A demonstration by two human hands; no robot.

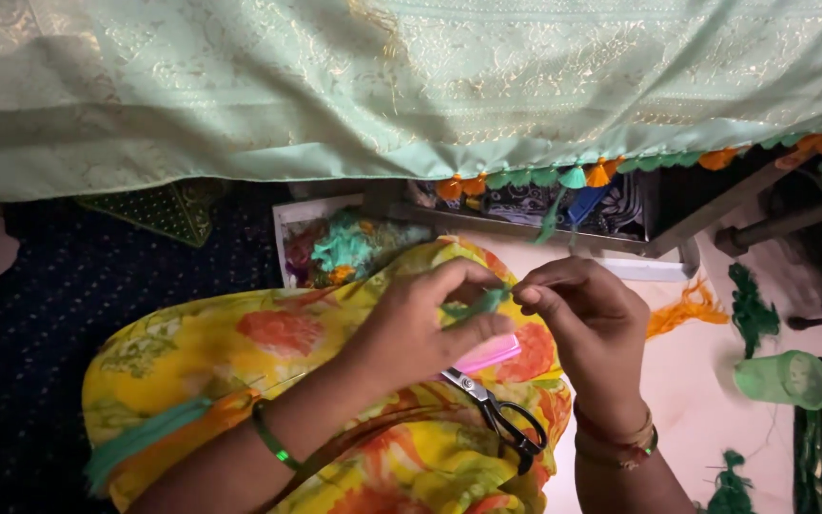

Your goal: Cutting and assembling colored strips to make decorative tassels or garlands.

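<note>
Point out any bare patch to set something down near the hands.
Pale floor between right hand, orange threads and green spool is bare. Dark cloth at left is open. Lap around scissors and left hand is crowded.

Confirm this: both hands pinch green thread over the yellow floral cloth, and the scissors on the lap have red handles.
Not quite. In the head view the scissors have black handles. The rest holds: left hand and right hand pinch green thread over the yellow floral cloth.

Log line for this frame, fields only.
left hand: pinching green thread, pink card | right hand: on thread | scissors: on lap
</note>
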